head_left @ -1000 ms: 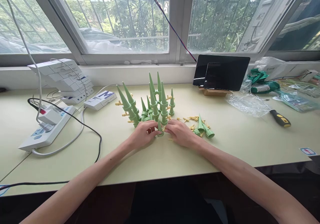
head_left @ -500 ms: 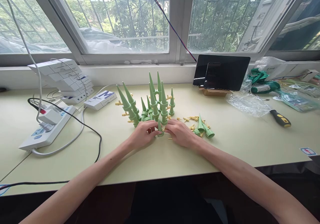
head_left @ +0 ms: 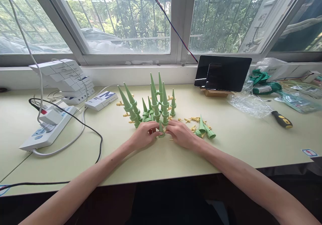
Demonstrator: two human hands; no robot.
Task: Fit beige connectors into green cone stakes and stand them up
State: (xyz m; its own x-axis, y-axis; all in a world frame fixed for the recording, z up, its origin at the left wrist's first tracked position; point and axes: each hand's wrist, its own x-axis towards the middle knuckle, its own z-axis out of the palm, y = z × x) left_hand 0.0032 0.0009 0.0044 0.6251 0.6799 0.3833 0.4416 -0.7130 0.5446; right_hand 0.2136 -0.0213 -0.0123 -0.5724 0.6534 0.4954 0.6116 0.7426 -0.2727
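Green cone (head_left: 160,126), small: steady upright in narrow pinch of left hand (head_left: 143,135); work level at collar (head_left: 161,135) with right hand (head_left: 182,133), fingertips closed, contents impossible to tell.

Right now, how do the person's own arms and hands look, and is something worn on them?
The left hand and right hand are both bare, without gloves. No sleeve covers the left forearm or right forearm, and no watch or bracelet shows. I see no ring, but parts of both hands are hidden.
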